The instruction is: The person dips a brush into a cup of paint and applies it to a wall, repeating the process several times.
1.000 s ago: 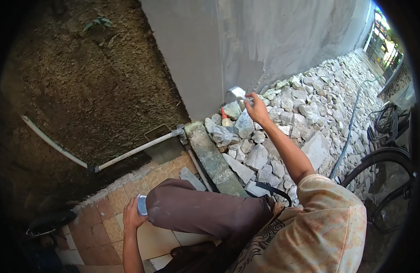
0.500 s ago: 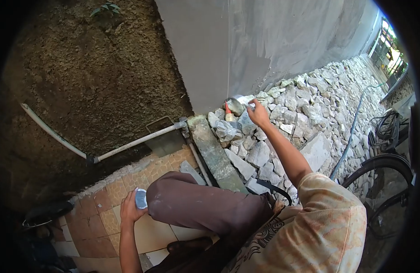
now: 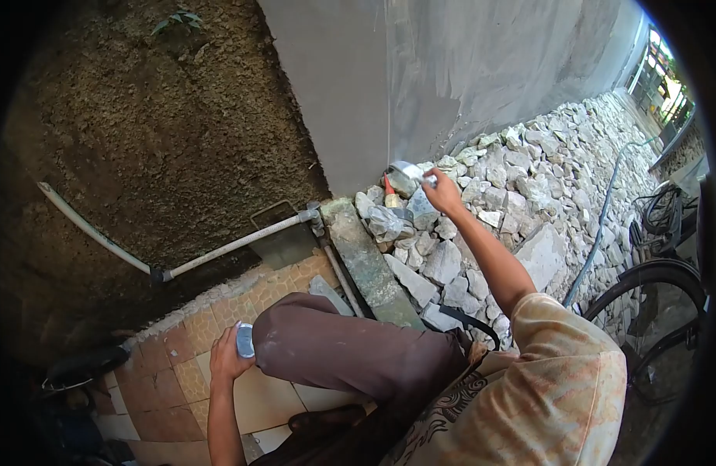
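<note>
In the head view, my right hand (image 3: 443, 193) is closed around a short tool with a wide whitish head (image 3: 408, 171); its exact kind I cannot tell. The head points left, close to the foot of the grey wall (image 3: 350, 101). Just under it, a bottle with a red pointed nozzle (image 3: 389, 186) stands among the stones beside a crumpled clear plastic bag (image 3: 387, 224). Down at the left, my left hand (image 3: 227, 359) grips a small round can (image 3: 245, 340), grey inside, held against my bent knee (image 3: 296, 334).
Broken stones (image 3: 521, 194) lie heaped along the wall, crossed by a blue-green hose (image 3: 602, 217). A bicycle wheel (image 3: 660, 272) stands at the right. At the left are a bare earth bank (image 3: 164, 132), a white pipe (image 3: 234, 243) and a concrete curb (image 3: 365, 248) beside floor tiles (image 3: 152, 380).
My right hand and the tool have shifted very slightly, with the tool's whitish head turned a little. The left hand still holds the can by the knee.
</note>
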`<action>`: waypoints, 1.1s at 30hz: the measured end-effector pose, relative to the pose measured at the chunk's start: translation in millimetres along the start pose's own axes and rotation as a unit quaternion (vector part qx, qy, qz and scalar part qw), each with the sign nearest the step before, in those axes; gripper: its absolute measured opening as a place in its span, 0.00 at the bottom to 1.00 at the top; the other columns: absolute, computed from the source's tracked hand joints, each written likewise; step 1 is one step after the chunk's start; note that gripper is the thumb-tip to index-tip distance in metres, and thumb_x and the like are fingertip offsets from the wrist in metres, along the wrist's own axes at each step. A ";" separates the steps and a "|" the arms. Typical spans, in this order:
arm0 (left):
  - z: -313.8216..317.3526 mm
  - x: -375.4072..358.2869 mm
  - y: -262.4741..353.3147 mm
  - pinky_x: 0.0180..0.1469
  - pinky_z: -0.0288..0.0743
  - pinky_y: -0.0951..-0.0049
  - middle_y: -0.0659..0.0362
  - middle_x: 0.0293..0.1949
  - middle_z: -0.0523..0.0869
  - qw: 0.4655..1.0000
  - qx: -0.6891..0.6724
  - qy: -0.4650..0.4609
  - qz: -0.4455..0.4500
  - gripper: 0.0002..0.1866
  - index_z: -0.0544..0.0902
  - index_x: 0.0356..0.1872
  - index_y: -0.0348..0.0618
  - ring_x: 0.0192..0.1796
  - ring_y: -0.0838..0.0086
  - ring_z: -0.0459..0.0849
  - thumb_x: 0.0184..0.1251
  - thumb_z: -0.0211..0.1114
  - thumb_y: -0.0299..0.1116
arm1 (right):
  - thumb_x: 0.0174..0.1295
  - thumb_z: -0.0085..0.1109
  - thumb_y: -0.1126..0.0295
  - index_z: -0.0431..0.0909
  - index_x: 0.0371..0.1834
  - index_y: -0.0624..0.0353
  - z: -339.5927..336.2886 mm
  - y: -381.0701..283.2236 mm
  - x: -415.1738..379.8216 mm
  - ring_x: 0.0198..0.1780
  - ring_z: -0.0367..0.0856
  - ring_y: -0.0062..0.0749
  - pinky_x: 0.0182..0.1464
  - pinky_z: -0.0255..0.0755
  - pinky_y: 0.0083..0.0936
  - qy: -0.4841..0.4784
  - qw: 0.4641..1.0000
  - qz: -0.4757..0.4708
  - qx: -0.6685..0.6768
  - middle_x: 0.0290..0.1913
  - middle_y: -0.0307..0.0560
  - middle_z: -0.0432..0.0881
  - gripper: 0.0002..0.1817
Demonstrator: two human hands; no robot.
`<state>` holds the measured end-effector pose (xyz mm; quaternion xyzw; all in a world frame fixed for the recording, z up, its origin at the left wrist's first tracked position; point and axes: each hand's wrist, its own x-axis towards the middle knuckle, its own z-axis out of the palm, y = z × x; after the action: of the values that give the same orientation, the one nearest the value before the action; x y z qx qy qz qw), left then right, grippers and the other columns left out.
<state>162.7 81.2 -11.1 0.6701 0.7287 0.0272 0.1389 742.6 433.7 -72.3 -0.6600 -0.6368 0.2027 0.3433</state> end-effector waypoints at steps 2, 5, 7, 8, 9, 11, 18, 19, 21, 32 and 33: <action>-1.1 1.3 -1.7 0.66 0.78 0.53 0.51 0.62 0.85 1.000 0.010 0.012 0.006 0.53 0.75 0.75 0.46 0.62 0.50 0.85 0.40 0.88 0.42 | 0.70 0.67 0.60 0.82 0.59 0.53 -17.6 -38.2 7.1 0.45 0.89 0.62 0.51 0.80 0.46 0.016 0.999 0.002 0.038 0.40 0.65 0.89 0.18; -6.4 0.6 -0.7 0.66 0.78 0.53 0.51 0.62 0.85 1.000 0.008 0.020 0.006 0.53 0.74 0.75 0.46 0.62 0.50 0.85 0.41 0.88 0.42 | 0.73 0.66 0.61 0.81 0.61 0.54 -28.9 -47.2 -0.7 0.45 0.89 0.52 0.50 0.80 0.42 0.111 0.979 -0.099 0.143 0.41 0.62 0.89 0.18; -6.0 -1.1 1.7 0.66 0.78 0.53 0.51 0.62 0.85 1.000 -0.005 0.016 -0.002 0.53 0.74 0.75 0.46 0.62 0.50 0.85 0.41 0.88 0.43 | 0.74 0.65 0.61 0.82 0.61 0.54 -42.9 -60.1 -24.3 0.46 0.88 0.47 0.51 0.80 0.41 0.126 0.977 -0.103 0.140 0.44 0.62 0.89 0.17; -6.0 -1.3 2.0 0.65 0.78 0.53 0.50 0.62 0.85 1.000 -0.014 0.013 -0.005 0.54 0.74 0.75 0.46 0.63 0.50 0.85 0.41 0.88 0.43 | 0.74 0.65 0.61 0.82 0.61 0.53 -47.1 -58.7 -33.5 0.47 0.88 0.47 0.52 0.80 0.40 0.084 0.991 -0.022 0.106 0.45 0.62 0.89 0.16; -0.7 -2.3 0.2 0.65 0.78 0.53 0.50 0.62 0.85 1.000 -0.016 0.012 -0.004 0.54 0.74 0.75 0.46 0.63 0.50 0.85 0.41 0.88 0.43 | 0.73 0.65 0.61 0.82 0.60 0.53 -50.9 -55.2 -41.1 0.48 0.88 0.47 0.52 0.80 0.40 0.043 0.995 0.058 0.071 0.45 0.62 0.89 0.16; 8.0 -3.5 -8.7 0.65 0.79 0.53 0.50 0.62 0.85 1.000 -0.003 -0.007 -0.002 0.54 0.74 0.76 0.46 0.62 0.49 0.85 0.40 0.88 0.43 | 0.71 0.66 0.60 0.82 0.59 0.52 -22.4 -15.7 -39.6 0.47 0.90 0.50 0.51 0.80 0.42 0.087 0.993 0.002 0.080 0.42 0.61 0.90 0.17; 5.0 -0.6 -6.8 0.68 0.78 0.54 0.49 0.61 0.85 1.000 0.010 -0.009 0.002 0.55 0.74 0.76 0.46 0.61 0.49 0.86 0.40 0.88 0.44 | 0.69 0.66 0.59 0.83 0.59 0.52 -3.8 -23.9 10.9 0.43 0.89 0.61 0.50 0.80 0.48 0.008 1.000 0.005 0.017 0.36 0.63 0.89 0.18; 0.0 -0.7 -2.0 0.67 0.78 0.54 0.49 0.61 0.85 1.000 0.005 0.003 -0.003 0.54 0.74 0.75 0.45 0.61 0.49 0.86 0.41 0.88 0.44 | 0.69 0.66 0.59 0.83 0.59 0.52 -12.8 -32.0 8.6 0.43 0.89 0.61 0.50 0.80 0.48 0.007 1.000 0.004 0.018 0.36 0.63 0.89 0.18; -4.9 -0.9 0.2 0.66 0.78 0.54 0.49 0.61 0.86 1.000 -0.002 0.013 -0.011 0.53 0.74 0.75 0.44 0.61 0.49 0.86 0.42 0.87 0.43 | 0.71 0.65 0.60 0.83 0.60 0.52 -26.9 -40.4 2.3 0.44 0.90 0.57 0.50 0.80 0.48 0.106 0.983 -0.077 0.126 0.37 0.63 0.89 0.18; 12.7 -3.0 -8.6 0.68 0.73 0.54 0.51 0.62 0.85 1.000 0.025 -0.018 0.004 0.51 0.74 0.76 0.44 0.61 0.52 0.85 0.47 0.85 0.45 | 0.64 0.68 0.58 0.85 0.57 0.52 -8.0 36.5 25.5 0.52 0.89 0.57 0.57 0.80 0.47 0.030 0.999 0.011 -0.019 0.47 0.64 0.90 0.20; 9.8 -3.5 -5.5 0.68 0.73 0.54 0.51 0.62 0.85 0.999 0.023 -0.022 0.005 0.51 0.74 0.76 0.44 0.61 0.52 0.85 0.47 0.85 0.45 | 0.65 0.69 0.57 0.86 0.58 0.52 -7.4 36.8 32.3 0.51 0.90 0.57 0.56 0.80 0.46 0.048 0.999 -0.012 -0.023 0.47 0.63 0.91 0.20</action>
<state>160.0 75.7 -21.1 0.6775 0.7222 -0.0036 0.1389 777.1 465.7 -87.9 -0.6691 -0.6317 0.1520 0.3609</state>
